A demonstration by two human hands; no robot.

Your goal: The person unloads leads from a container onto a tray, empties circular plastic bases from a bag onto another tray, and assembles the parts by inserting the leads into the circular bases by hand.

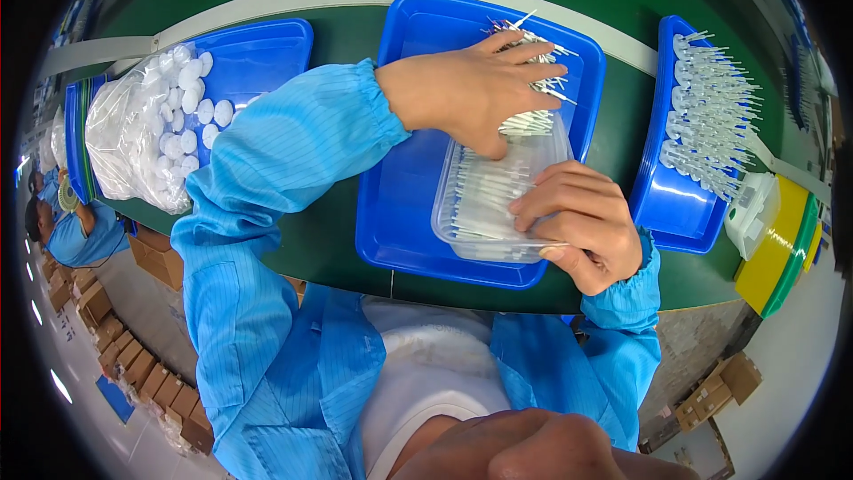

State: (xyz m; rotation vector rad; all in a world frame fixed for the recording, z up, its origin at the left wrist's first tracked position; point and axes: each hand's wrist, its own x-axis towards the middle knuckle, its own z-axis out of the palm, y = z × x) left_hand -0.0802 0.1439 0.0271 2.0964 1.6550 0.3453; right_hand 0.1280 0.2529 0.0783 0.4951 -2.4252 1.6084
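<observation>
My left hand (489, 93) reaches across with its fingers spread, palm down on a loose pile of thin white sticks (533, 124) in a blue tray (391, 204). Some of these sticks have dark ends, and their exact kind is too small to make out. Gripped at its near right side by my right hand (582, 222) is a clear plastic box (453, 236), tilted inside the tray. Many white sticks (484, 191) lie side by side in the box. Its far end sits under my left palm, so the contact there is partly hidden.
At the left, a clear bag (133, 133) spills round white discs (191, 93) into another blue tray (267, 49). A third blue tray (680, 204) on the right bears rows of white pieces with thin stems (711, 107). Beside it are a clear container (753, 213) and a yellow-green box (782, 244).
</observation>
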